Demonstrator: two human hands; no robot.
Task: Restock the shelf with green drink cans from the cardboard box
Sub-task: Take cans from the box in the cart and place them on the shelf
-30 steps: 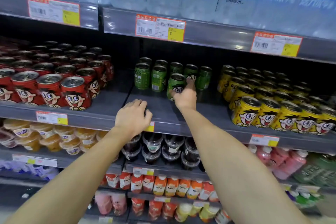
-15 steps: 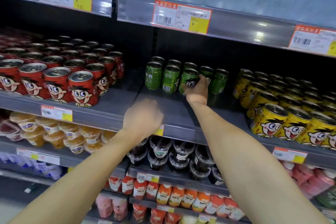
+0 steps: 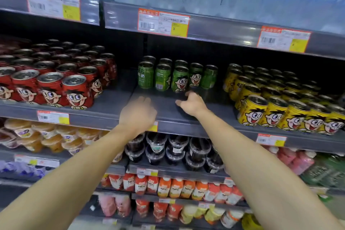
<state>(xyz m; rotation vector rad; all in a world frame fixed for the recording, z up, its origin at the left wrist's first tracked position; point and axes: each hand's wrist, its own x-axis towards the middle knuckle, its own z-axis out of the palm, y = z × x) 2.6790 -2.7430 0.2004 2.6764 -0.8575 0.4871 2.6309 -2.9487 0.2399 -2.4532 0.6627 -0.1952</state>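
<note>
1. The green cans (image 3: 177, 77) stood upright at centre frame, deep on the shelf (image 3: 168, 110).
2. The right hand (image 3: 191, 104), fingers loosely curled and empty, hovered just below them, nearer.
3. The left hand (image 3: 138, 115) was blurred, apparently empty; its fingers' state was unclear.

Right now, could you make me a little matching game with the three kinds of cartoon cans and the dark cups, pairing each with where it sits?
Things:
1. red cans
2. green cans
3. yellow cans
4. dark cups

Places:
A. right end of the can shelf
B. shelf below the cans
C. left end of the can shelf
D. back of the middle section, beyond both hands

Pairs: 1-C, 2-D, 3-A, 4-B
</note>
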